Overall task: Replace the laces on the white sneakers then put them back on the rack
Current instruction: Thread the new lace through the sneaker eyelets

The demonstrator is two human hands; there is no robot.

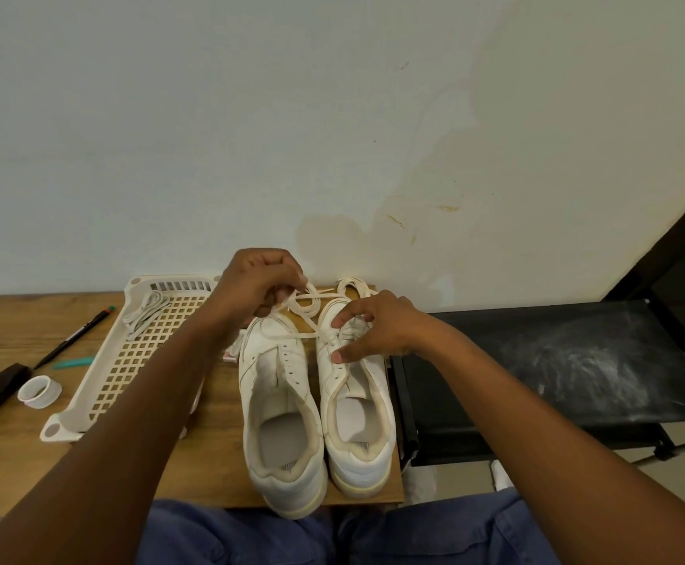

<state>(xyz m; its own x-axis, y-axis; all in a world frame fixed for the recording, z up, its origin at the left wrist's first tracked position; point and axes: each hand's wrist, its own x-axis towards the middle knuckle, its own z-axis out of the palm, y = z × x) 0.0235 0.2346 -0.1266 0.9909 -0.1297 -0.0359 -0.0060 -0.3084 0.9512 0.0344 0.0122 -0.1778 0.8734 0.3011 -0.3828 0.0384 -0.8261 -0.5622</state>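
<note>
Risk is the lace (308, 320) slipping out of the eyelets if the left hand (257, 285), which pinches it, pulls too hard. Right hand (377, 326) presses with relaxed fingers on the right sneaker (357, 405), beside the left sneaker (279, 405) on the table (14, 462).

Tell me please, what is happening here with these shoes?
A person is lacing a pair of white sneakers on a wooden table. The left hand pinches a cream lace that runs across to the right sneaker, where the right hand rests on the eyelets. The left sneaker has bare eyelets. Other laces lie in a plastic tray.
</note>
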